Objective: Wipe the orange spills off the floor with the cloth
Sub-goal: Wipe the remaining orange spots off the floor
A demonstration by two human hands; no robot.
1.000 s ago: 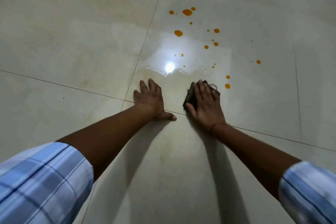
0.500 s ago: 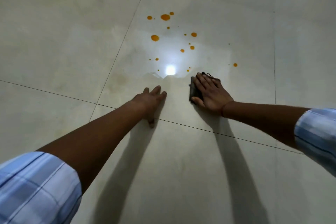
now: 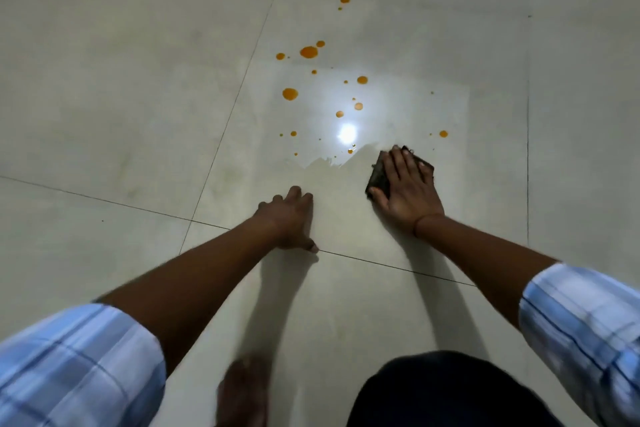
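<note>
Several orange spill drops [image 3: 308, 52] dot the pale tiled floor [image 3: 121, 97] ahead of me, from a far drop [image 3: 344, 0] down to small specks near a bright light reflection [image 3: 346, 132]. One drop [image 3: 443, 133] lies just beyond my right hand [image 3: 407, 189]. That hand presses flat on a dark cloth [image 3: 377, 177], which shows at its left side and past the fingertips. My left hand [image 3: 289, 218] rests palm down on the floor to the left, fingers together, holding nothing. A dull wiped patch lies between the hands and the glossy area.
Dark grout lines [image 3: 221, 135] cross the floor. My foot [image 3: 242, 392] and dark-clothed knee [image 3: 446, 392] are at the bottom of the view. Both forearms come out of rolled blue checked sleeves [image 3: 76, 367].
The view has tilted down and back, so my knee and foot now show. My right hand still presses the cloth at the edge of the spills; my left hand stays planted on the floor.
</note>
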